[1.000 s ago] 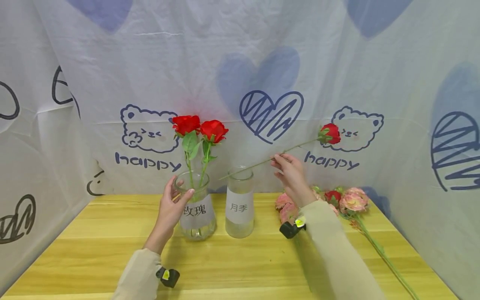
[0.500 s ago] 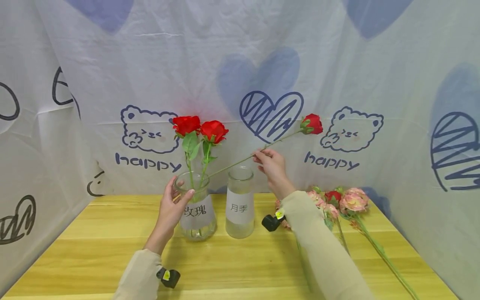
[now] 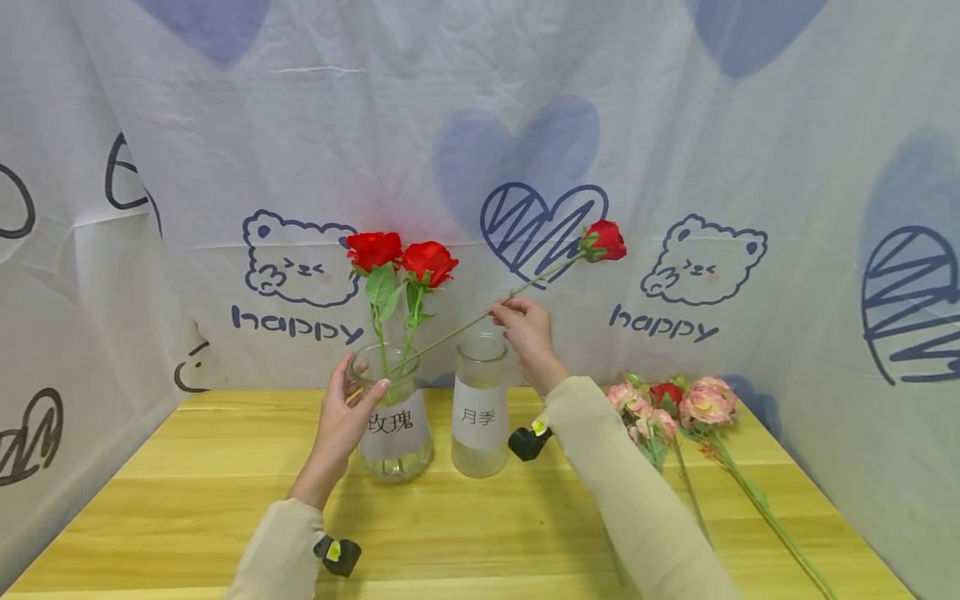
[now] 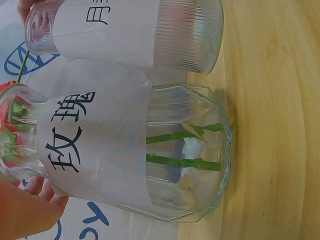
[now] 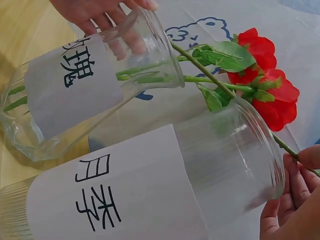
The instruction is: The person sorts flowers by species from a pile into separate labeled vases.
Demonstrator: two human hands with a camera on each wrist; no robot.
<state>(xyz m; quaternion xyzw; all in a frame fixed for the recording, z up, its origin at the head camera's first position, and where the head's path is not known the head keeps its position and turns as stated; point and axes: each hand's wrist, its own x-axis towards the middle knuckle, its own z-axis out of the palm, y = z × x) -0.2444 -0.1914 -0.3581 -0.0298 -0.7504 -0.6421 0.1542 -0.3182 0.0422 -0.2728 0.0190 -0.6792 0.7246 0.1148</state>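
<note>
"On the wooden table [image 3: 465, 542], a glass vase [image 3: 397, 429] labelled 玫瑰: what holds it?"
"The left hand [image 3: 345, 421], curled round its neck."
"And the right hand [image 3: 528, 335]?"
"Pinches a red rose [image 3: 605, 240] aslant, bloom upper right, stem tip at the vase's mouth."

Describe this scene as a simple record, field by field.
Left hand: grips the wide vase near its neck
Right hand: pinches a tilted red rose by its stem
Stem tip: at that vase's mouth
Already inside: two red roses
Beside it: narrow vase, upright
Table: pink flowers, a red flower
Backdrop: cloth with hearts and bears
</note>
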